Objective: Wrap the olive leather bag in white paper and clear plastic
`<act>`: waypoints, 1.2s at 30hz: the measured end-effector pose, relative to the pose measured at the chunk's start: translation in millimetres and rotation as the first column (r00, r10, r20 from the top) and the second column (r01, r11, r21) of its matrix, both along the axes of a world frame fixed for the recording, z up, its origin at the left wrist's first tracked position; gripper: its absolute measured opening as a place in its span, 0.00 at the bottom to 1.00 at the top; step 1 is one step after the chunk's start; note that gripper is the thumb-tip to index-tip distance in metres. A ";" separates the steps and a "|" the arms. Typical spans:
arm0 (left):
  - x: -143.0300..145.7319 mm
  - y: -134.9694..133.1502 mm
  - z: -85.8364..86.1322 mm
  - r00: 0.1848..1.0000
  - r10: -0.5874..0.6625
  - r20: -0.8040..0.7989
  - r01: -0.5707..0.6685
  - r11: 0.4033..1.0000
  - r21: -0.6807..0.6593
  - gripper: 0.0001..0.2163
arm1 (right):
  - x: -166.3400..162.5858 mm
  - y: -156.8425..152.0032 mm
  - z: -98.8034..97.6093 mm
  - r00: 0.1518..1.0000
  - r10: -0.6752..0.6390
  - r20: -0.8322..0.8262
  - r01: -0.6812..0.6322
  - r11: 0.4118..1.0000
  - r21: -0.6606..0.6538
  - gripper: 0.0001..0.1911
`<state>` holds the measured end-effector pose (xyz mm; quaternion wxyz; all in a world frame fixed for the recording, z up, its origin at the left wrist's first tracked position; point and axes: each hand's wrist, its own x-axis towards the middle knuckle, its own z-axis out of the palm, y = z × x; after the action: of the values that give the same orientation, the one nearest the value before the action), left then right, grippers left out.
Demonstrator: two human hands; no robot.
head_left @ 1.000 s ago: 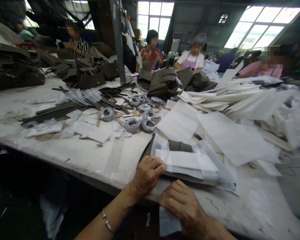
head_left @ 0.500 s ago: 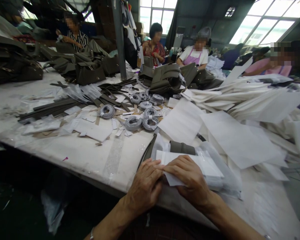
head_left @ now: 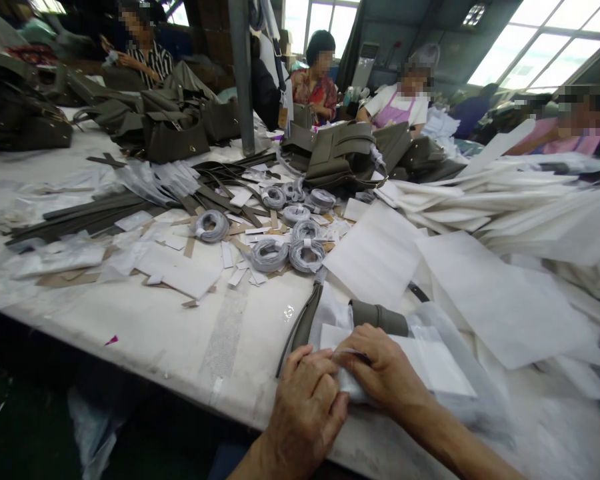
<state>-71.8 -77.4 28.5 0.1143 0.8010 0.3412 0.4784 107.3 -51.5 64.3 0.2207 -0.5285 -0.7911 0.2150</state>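
Note:
At the table's near edge lies a dark olive bag (head_left: 307, 321), partly covered by translucent wrapping (head_left: 480, 373). Its olive handle (head_left: 380, 316) crosses the top, and a flat white sheet (head_left: 443, 357) rests below the handle. My right hand (head_left: 380, 367) pinches a thin edge of the wrapping between thumb and fingers. Close beside it, my left hand (head_left: 307, 407) is closed with its fingers curled over the wrapping's near-left corner; the fingertips touch the area by my right hand. What lies under my palms is hidden.
Coiled grey cords (head_left: 269, 255) and olive strips (head_left: 95, 217) lie beyond my hands. White foam sheets (head_left: 515, 293) spread and pile up at the right. Olive bags (head_left: 340, 157) are heaped behind, near a metal post (head_left: 241, 80). Several people sit across the table.
My right hand has lifted and folded an edge of the wrapping. My left hand has turned and shifted slightly down and right. The view has shifted a little.

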 end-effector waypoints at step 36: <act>14.9 -15.2 -21.5 0.952 0.155 -0.265 -0.087 0.964 0.253 0.16 | 0.3 34.7 11.8 0.959 -0.133 0.250 0.146 0.988 -0.038 0.08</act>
<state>-56.9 -92.6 7.0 -0.0623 0.8464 0.3429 0.4026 107.6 -16.8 76.1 0.1204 -0.6115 -0.7668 0.1535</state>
